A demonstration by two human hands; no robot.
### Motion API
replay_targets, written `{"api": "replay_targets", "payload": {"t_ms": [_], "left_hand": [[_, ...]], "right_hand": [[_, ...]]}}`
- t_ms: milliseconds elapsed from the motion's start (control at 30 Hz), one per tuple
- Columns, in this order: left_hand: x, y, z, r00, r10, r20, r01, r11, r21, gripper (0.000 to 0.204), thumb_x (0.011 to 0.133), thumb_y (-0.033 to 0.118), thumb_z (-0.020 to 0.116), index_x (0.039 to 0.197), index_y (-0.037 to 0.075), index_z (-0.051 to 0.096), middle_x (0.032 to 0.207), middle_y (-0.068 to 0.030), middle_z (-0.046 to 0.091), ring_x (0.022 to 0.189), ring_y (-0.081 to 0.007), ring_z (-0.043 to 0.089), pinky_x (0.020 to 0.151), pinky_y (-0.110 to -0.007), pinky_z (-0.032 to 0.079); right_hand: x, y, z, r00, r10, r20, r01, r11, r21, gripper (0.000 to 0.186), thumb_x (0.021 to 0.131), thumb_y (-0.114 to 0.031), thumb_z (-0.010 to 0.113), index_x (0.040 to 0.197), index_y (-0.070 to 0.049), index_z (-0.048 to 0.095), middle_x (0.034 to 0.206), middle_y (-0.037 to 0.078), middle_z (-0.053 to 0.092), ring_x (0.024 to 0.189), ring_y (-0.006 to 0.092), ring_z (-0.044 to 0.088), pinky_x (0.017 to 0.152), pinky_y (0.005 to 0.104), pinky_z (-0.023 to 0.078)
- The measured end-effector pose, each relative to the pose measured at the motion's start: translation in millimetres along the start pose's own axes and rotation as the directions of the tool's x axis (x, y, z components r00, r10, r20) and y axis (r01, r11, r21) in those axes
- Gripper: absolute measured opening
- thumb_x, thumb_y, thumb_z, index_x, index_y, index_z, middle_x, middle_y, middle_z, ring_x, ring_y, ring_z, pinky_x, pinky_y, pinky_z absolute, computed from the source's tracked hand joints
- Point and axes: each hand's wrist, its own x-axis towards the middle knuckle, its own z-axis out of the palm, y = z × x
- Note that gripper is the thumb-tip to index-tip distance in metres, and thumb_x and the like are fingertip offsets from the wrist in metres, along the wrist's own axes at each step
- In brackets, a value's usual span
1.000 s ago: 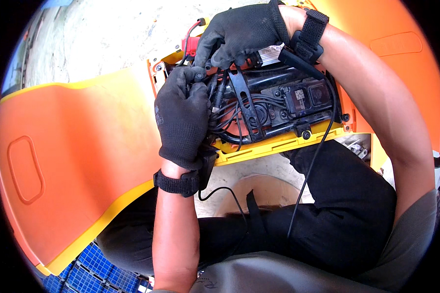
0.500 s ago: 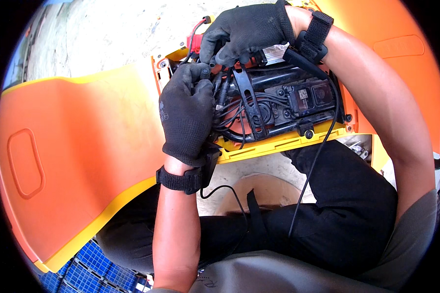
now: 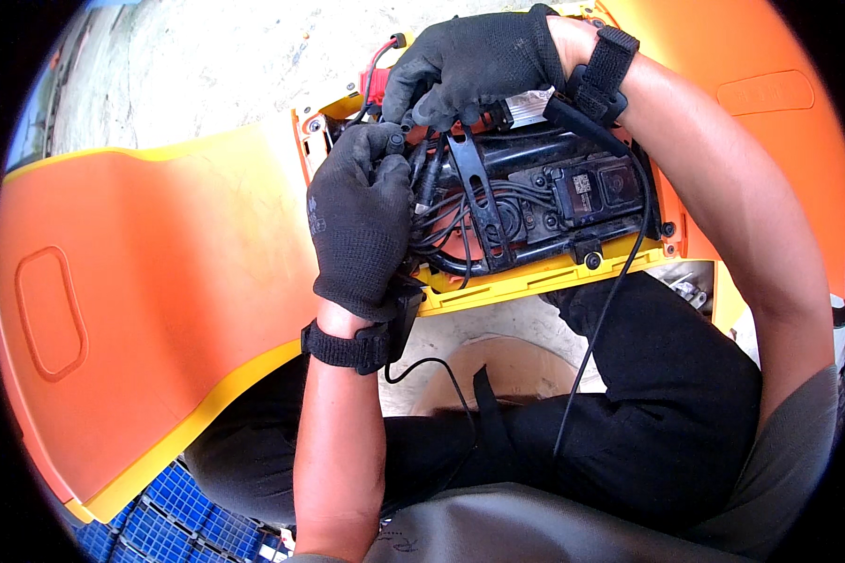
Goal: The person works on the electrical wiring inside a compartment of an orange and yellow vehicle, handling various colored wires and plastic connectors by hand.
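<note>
An opened orange and yellow housing (image 3: 554, 272) holds black tubes, a black bracket (image 3: 474, 188), bundled cables (image 3: 446, 225) and a black module (image 3: 582, 192). My left hand (image 3: 357, 216), in a black glove, is closed on a small black connector (image 3: 395, 141) at the housing's upper left. Just above it my right hand (image 3: 474, 61), also gloved, curls its fingers down among the wires beside that connector; whatever lies inside its grip is hidden. Behind the fingers are a red connector (image 3: 371, 86) with red and black leads and a silver finned part (image 3: 526, 105).
Long orange panels (image 3: 141, 281) extend left and right (image 3: 751, 66) of the housing. My crossed legs (image 3: 648, 403) are below it, with a round cardboard piece (image 3: 465, 366) on the pale floor (image 3: 160, 75). Blue plastic grid mats (image 3: 174, 502) lie at lower left.
Since a second ago both hands have shifted slightly rightward in the picture along with the housing. Their grip looks the same.
</note>
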Motion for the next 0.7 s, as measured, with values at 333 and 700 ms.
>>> {"api": "replay_targets", "payload": {"t_ms": [333, 700], "left_hand": [[2, 2, 2, 0.999, -0.008, -0.053, 0.008, 1.0, 0.017, 0.014, 0.084, 0.004, 0.061, 0.096, -0.001, 0.066, 0.084, -0.0176, 0.068, 0.078, -0.0306, 0.067, 0.072, -0.037, 0.051], [3, 3, 1, 0.996, -0.002, -0.087, 0.013, 0.992, 0.126, 0.013, 0.083, 0.006, 0.061, 0.092, -0.002, 0.068, 0.082, -0.0204, 0.068, 0.076, -0.035, 0.067, 0.069, -0.041, 0.051]], "right_hand": [[3, 9, 8, 0.997, -0.001, -0.078, 0.004, 0.999, 0.033, 0.022, 0.087, -0.019, 0.065, 0.107, -0.008, 0.066, 0.084, 0.002, 0.065, 0.073, 0.0098, 0.058, 0.066, 0.0266, 0.05], [10, 10, 15, 0.98, -0.068, -0.187, 0.032, 0.981, -0.192, 0.024, 0.091, -0.02, 0.061, 0.108, -0.004, 0.067, 0.098, 0.009, 0.069, 0.088, 0.0192, 0.064, 0.086, 0.0346, 0.051]]}}
